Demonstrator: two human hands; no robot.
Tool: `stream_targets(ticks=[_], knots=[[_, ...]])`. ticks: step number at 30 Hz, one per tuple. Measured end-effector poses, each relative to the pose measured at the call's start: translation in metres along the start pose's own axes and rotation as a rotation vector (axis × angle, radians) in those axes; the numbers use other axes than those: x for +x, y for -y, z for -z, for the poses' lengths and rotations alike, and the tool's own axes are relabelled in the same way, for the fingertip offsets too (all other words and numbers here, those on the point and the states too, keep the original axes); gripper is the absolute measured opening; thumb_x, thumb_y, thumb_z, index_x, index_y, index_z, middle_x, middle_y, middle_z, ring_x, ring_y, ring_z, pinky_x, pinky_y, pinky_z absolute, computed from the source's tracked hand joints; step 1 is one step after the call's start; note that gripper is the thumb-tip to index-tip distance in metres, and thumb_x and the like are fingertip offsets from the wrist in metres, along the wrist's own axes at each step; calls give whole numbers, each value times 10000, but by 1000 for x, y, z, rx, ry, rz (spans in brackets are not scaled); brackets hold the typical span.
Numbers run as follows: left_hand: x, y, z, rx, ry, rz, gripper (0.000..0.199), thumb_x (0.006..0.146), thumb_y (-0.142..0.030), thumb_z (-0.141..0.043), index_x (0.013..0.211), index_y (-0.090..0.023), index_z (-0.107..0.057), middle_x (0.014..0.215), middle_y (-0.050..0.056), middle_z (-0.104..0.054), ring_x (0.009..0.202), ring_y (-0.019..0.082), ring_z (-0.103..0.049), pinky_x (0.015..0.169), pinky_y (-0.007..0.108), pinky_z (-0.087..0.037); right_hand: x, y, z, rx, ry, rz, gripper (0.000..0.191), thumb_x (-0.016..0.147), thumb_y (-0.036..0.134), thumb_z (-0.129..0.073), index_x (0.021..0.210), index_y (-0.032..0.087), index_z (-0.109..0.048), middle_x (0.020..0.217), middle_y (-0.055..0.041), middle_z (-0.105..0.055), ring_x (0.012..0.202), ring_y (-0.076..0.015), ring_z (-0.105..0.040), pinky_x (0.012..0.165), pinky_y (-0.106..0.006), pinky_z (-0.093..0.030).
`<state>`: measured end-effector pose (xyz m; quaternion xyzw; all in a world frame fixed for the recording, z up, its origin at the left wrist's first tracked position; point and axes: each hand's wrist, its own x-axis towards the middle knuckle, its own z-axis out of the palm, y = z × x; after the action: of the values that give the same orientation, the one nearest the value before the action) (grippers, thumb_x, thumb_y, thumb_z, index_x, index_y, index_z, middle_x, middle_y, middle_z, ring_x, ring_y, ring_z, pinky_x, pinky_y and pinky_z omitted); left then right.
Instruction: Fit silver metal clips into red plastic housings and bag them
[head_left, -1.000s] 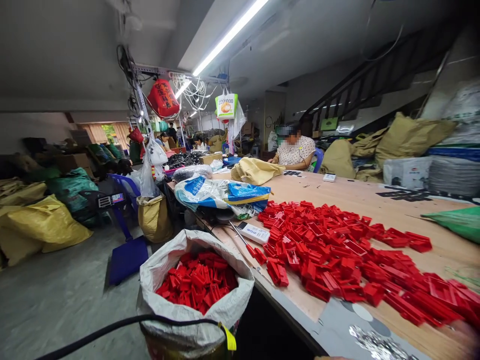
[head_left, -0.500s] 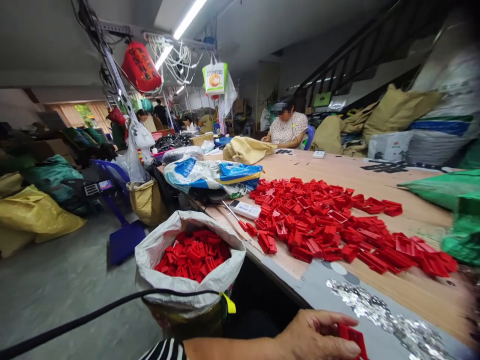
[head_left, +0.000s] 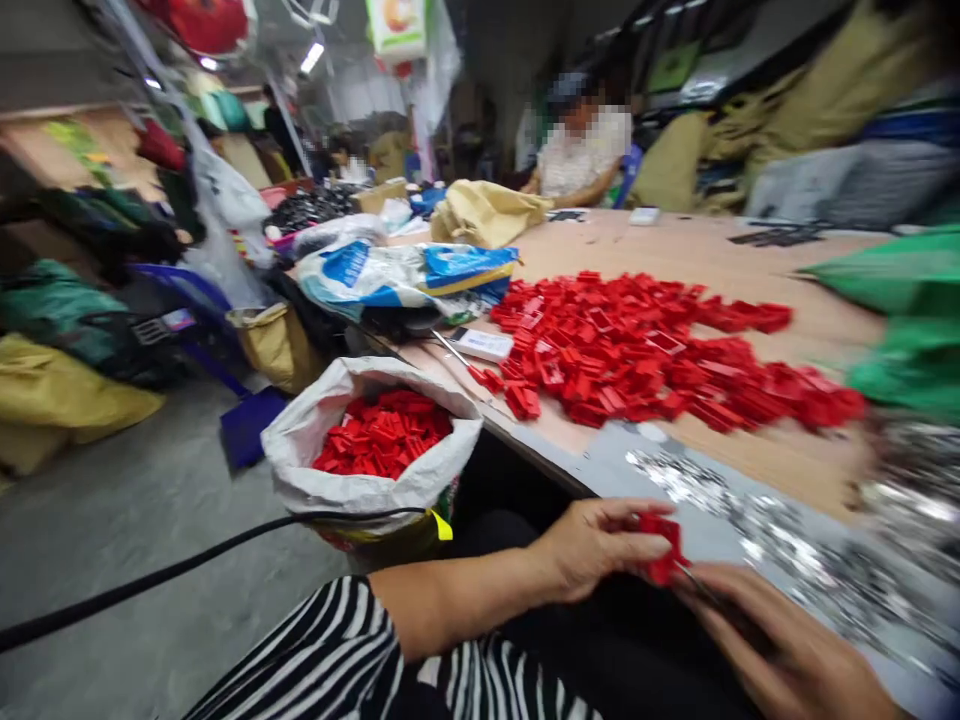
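Between its thumb and fingers, my left hand [head_left: 592, 545] grips a red plastic part [head_left: 664, 548] near the table's front edge. My right hand [head_left: 780, 630] comes from the lower right, closed around a thin dark tool [head_left: 724, 605] whose tip meets the red part. A large heap of red parts [head_left: 637, 350] lies on the table [head_left: 832, 290]. Small shiny metal pieces [head_left: 780, 530] are spread on a grey sheet beside my hands. More red pieces fill an open white sack [head_left: 292, 440] left of the table.
A black cord [head_left: 187, 560] crosses in front of the sack. Blue-and-white bags [head_left: 375, 275] and a white box [head_left: 484, 344] lie at the table's left edge. Green sheeting [head_left: 915, 320] is at the right. Across the table sits a person [head_left: 585, 150].
The view has tilted down. My right hand has come into view with the tool at the red part, and my left hand now holds that part further left in the picture.
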<state>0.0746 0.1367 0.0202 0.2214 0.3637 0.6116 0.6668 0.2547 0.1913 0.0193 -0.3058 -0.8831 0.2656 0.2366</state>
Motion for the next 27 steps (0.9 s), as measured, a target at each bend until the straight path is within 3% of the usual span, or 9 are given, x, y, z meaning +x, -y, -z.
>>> stream_targets(ticks=[2,7,12,16,27], knots=[[-6,-3,-2,22,25,-13,638,563,-363,-836,1142,-156,-665,868,53,-658,744,128,-580,758,293,-452,0,15,6,89,41,-36,268,856,463,-504,954,259,-650,933,-105,-664,840,-250,-644,729,-347,-549],[-9,-8,1,75,80,-59,498,663,-283,-781,1138,-184,-668,943,51,-694,869,161,-599,846,295,-435,5,36,9,202,36,-100,171,909,332,-498,935,227,-630,901,-71,-652,828,-204,-618,735,-298,-513],[-11,-6,2,100,104,-68,458,699,-266,-754,1144,-207,-664,953,39,-700,877,158,-597,859,292,-420,1,33,7,297,12,-203,121,873,303,-578,946,214,-615,790,-10,-655,655,-137,-578,611,-221,-467],[-12,-6,2,117,108,-75,442,715,-254,-740,1147,-207,-661,949,39,-698,881,153,-590,862,283,-413,-2,30,5,350,3,-240,130,856,315,-601,924,205,-605,776,-1,-645,643,-128,-547,600,-215,-445],[-7,-3,-1,86,79,-63,509,644,-290,-788,1125,-170,-675,900,51,-692,817,145,-594,826,294,-434,-2,25,5,382,18,-338,290,784,478,-632,882,205,-629,787,-34,-678,706,-191,-623,633,-248,-503]])
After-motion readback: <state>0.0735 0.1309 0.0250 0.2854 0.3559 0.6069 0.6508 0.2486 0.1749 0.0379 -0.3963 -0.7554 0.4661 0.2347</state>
